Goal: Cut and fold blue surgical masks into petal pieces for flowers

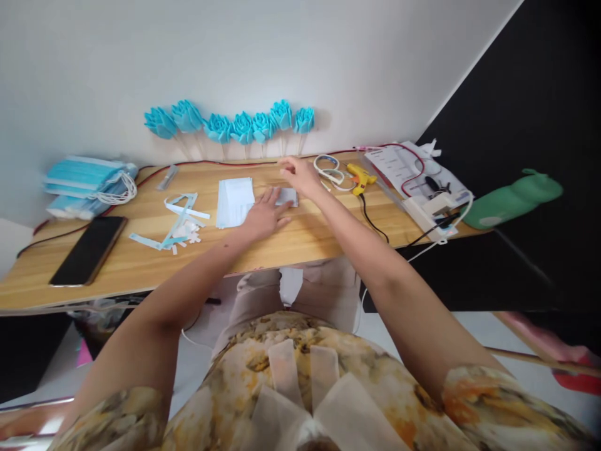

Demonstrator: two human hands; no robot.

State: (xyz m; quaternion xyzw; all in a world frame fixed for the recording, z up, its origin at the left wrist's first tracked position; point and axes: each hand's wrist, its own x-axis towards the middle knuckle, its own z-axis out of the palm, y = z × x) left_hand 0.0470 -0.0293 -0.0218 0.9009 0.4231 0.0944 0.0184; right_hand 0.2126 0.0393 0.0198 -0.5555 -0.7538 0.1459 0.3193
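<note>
My left hand (265, 214) lies flat with fingers stretched out, pressing on a small white piece of mask fabric (287, 197) on the wooden desk (141, 263). My right hand (300, 175) hovers just beyond it, fingers loosely curled over the far edge of the same piece; whether it grips it is unclear. A larger white folded sheet (233, 202) lies just left of my left hand. Cut blue and white mask strips (181, 222) are scattered further left.
Several blue fabric roses (235, 125) lean on the wall. A stack of blue face masks (89, 181) and a black phone (89, 249) sit at left. A yellow glue gun (359, 178), elastic loops (328, 168), papers (404, 166) and a power strip (429, 213) are at right.
</note>
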